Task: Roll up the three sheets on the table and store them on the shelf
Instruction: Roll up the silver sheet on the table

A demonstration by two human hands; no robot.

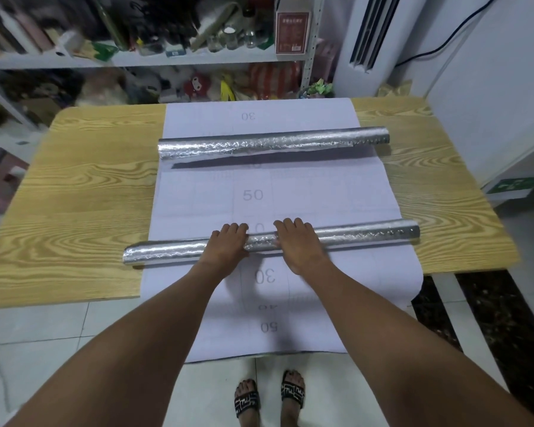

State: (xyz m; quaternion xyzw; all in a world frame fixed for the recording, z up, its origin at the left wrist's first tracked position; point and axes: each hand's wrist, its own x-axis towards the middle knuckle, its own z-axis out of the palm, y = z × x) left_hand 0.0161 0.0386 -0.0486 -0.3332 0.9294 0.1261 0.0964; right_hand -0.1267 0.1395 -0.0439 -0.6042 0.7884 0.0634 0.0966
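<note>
A silver foil roll (367,235) lies across the near part of the wooden table (84,192). My left hand (227,245) and my right hand (296,245) rest palm-down on its middle, fingers spread over it. It sits on a flat white sheet (321,192) printed with grid lines and numbers, which hangs over the table's near edge toward the floor. A second silver foil roll (272,143) lies farther back on the same white sheet, with a loose flap under it. The white shelf (167,58) stands behind the table.
The shelf holds bottles, jars, a red-brown box (292,32) and soft toys. A white air conditioner (370,35) stands at the back right. A dark stool (0,174) is left of the table. My sandalled feet (269,399) stand on the tiled floor.
</note>
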